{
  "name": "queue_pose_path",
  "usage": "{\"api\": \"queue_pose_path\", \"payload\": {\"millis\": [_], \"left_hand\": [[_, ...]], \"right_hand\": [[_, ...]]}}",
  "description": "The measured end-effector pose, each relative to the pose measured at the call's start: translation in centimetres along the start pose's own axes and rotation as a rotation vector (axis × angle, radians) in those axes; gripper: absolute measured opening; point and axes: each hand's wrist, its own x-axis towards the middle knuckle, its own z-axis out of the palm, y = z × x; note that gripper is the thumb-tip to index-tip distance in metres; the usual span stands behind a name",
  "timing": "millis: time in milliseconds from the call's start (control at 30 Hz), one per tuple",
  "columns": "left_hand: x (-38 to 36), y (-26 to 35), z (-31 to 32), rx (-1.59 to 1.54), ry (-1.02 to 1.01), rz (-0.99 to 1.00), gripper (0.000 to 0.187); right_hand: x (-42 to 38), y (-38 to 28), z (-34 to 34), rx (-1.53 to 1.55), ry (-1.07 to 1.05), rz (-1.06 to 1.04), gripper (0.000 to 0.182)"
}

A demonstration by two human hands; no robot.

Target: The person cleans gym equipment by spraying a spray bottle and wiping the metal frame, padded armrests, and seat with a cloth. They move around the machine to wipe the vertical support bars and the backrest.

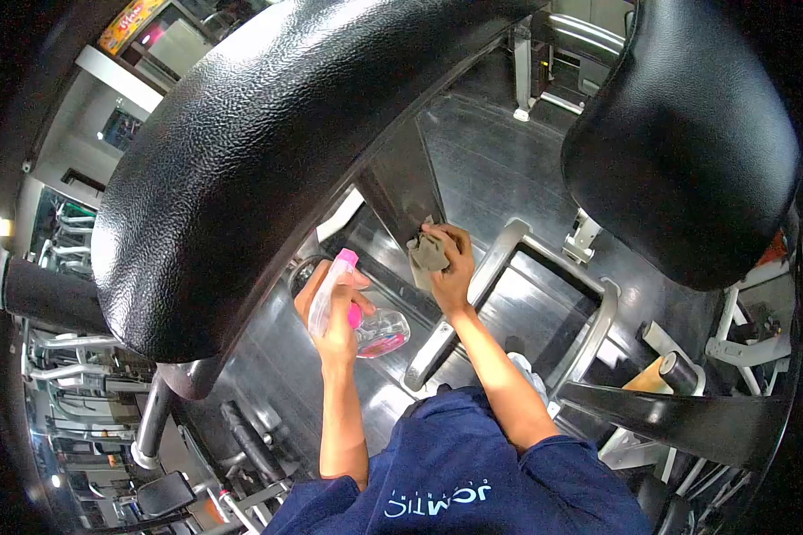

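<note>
My left hand point(333, 308) is wrapped round a clear spray bottle point(382, 334) with a pink nozzle and a little pink liquid at its bottom. The bottle lies tilted, its nozzle pointing up and away from me. In my right hand point(451, 263) is a crumpled grey-brown cloth point(429, 252), pressed against the dark metal post point(401, 174) of a gym machine. Part of the cloth hangs below my fingers. Over both hands stretches a large black padded cushion point(268, 134).
A second black pad point(682, 143) stands at the upper right. A grey metal frame point(509, 241) sits on the dark floor point(491, 160) right of my right hand. A dark beam point(669, 415) crosses at the lower right. More gym machines point(89, 366) line the left.
</note>
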Motion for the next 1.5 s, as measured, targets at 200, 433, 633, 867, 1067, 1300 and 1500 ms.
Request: {"api": "queue_pose_path", "payload": {"millis": [200,433,633,867,1067,1300,1500], "left_hand": [[-0.1,-0.3,0.4,-0.095,-0.034,-0.036,0.03],[0.0,-0.6,0.6,-0.107,-0.06,-0.089,0.027],[0.3,-1.9,0.4,-0.102,-0.068,-0.113,0.033],[0.2,-2.2,1.1,-0.091,-0.098,-0.168,0.031],[0.6,-3.7,0.9,-0.151,-0.142,-0.144,0.028],[0.4,-4.4,-0.1,-0.141,-0.166,-0.143,0.027],[0.1,-5.3,-1.3,-0.145,-0.237,-0.147,0.029]], "right_hand": [[5.7,-5.9,1.5,0.018,0.136,0.001,0.047],[5.0,-4.6,1.6,-0.014,0.117,-0.056,0.051],[-0.5,3.5,0.4,-0.052,0.148,0.304,0.028],[8.8,-5.7,0.4,0.067,0.108,0.101,0.02],[1.2,2.2,1.1,0.081,0.215,0.247,0.027],[0.6,3.2,1.2,-0.09,0.245,0.63,0.028],[1.6,-3.8,2.9,-0.079,0.25,0.151,0.031]]}}
